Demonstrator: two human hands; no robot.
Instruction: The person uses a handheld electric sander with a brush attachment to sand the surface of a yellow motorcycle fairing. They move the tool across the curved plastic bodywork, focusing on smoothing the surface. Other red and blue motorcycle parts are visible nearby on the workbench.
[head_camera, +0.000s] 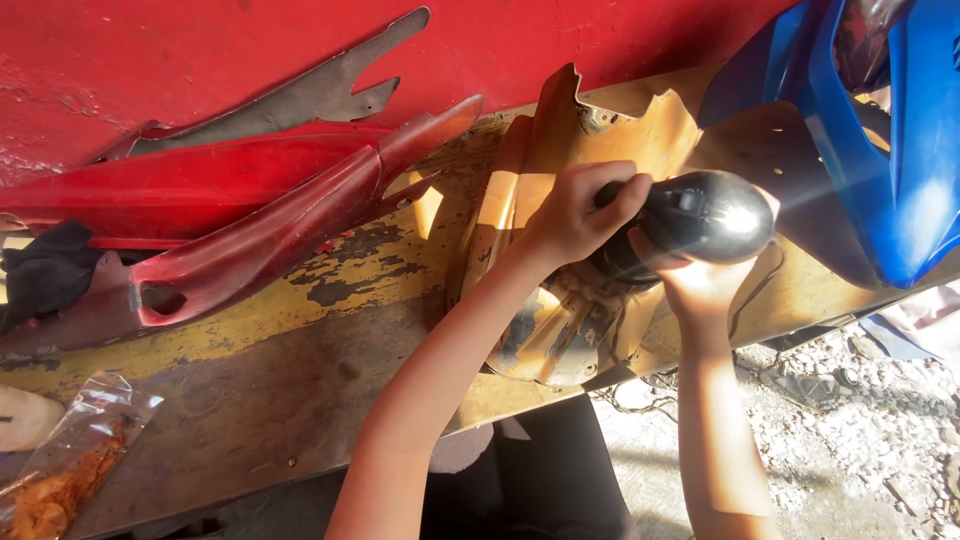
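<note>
Here one glossy black housing (705, 215) sits between both hands, the left hand (575, 215) closed over its near end and the right hand (700, 280) cupping it from below, above one orange panel (600, 140). Left of the hands two red fairing panels (260, 215) lie on the counter (300, 350); right of them stands one blue fairing (890, 170).

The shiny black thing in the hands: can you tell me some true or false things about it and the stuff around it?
1. Both hands touch the shiny black rounded part. True: the left hand grips it from above and the right hand supports it from below.
2. The part rests over a green panel. False: the panel under it is golden-orange.
3. A blue panel lies at the right. True.
4. The red panels lie on the gravel. False: they lie on the worn bench.
</note>
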